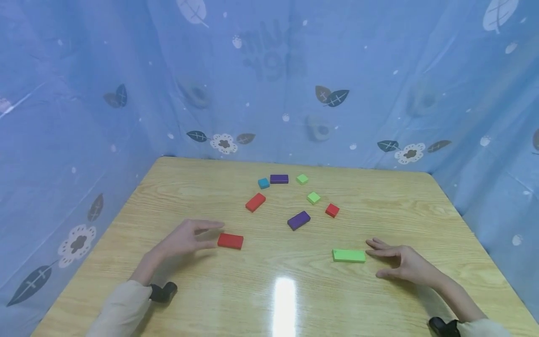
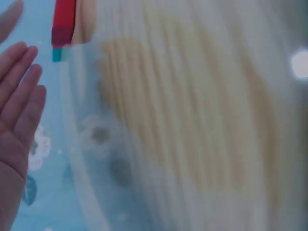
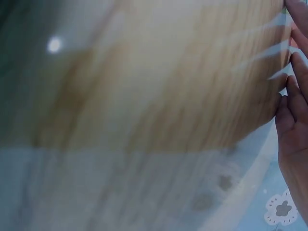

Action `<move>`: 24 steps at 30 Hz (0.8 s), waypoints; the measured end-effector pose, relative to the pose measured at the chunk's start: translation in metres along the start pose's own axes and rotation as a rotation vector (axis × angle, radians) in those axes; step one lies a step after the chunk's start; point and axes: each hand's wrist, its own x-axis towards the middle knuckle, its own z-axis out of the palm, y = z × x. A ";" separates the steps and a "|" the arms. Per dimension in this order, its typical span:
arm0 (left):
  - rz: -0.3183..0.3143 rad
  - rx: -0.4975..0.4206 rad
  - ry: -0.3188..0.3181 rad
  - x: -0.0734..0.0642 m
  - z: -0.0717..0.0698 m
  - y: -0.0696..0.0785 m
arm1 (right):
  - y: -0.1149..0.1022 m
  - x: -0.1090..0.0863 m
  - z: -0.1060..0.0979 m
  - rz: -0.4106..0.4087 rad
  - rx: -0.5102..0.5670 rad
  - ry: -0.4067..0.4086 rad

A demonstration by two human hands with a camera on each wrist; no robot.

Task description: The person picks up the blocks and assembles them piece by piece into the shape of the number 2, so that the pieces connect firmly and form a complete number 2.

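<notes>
A long red block lies flat on the wooden table. My left hand sits just left of it with straight fingers, fingertips at the block's left end. A long green block lies to the right. My right hand reaches it from the right, its straight fingertips at the block's right end. Neither hand grips anything. The left wrist view is blurred and shows my left hand's open palm, with a red block ahead. The right wrist view is blurred too, with my right hand's fingers at the edge.
Farther back lie a red block, two purple blocks, a teal cube, two green cubes and a red cube. A blue patterned curtain surrounds the table on three sides.
</notes>
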 end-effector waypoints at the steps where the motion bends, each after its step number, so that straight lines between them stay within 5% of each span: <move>1: 0.010 0.006 -0.009 0.001 0.002 -0.001 | 0.000 0.001 0.000 0.001 0.005 -0.001; 11: 0.116 0.218 -0.033 0.013 0.017 0.001 | 0.001 0.000 0.000 -0.028 0.022 -0.025; 19: 0.254 0.245 -0.035 0.024 0.021 0.007 | 0.001 -0.001 0.001 -0.025 0.054 -0.013; 24: 0.223 0.216 0.004 0.024 0.022 0.016 | 0.001 0.000 0.000 -0.007 0.046 -0.014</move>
